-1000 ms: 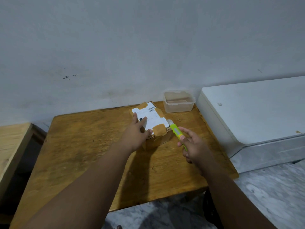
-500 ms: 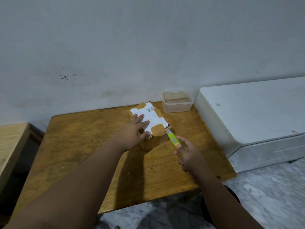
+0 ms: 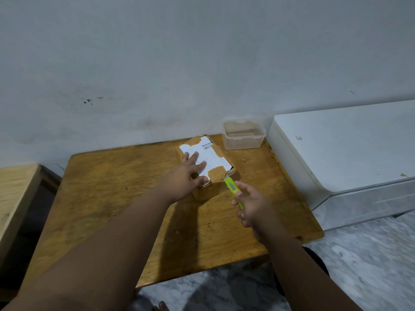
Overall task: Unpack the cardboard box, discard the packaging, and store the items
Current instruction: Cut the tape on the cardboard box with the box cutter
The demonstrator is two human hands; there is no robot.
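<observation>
**Knife at the taped corner of the box**

I see a wooden table [image 3: 112,198] set against a grey wall [image 3: 179,52], with a white cabinet [image 3: 348,149] just beside its right edge. At the back of the table, near the wall, sits a clear plastic container [image 3: 243,136], lidless.

The cardboard box [image 3: 207,167] lies toward the table's far right, in front of that container. Its top carries a white shipping label [image 3: 211,157] held down by patches of brown tape [image 3: 216,173]; I can make out a barcode at the label's far end, but the printed text is too small for me to read.

My left hand [image 3: 185,176] lies flat on the box top, fingers spread, gripping nothing. My right hand [image 3: 251,205] is closed around a lime-green utility knife [image 3: 232,187], its tip touching the box's near right corner under the tape patch.
</observation>
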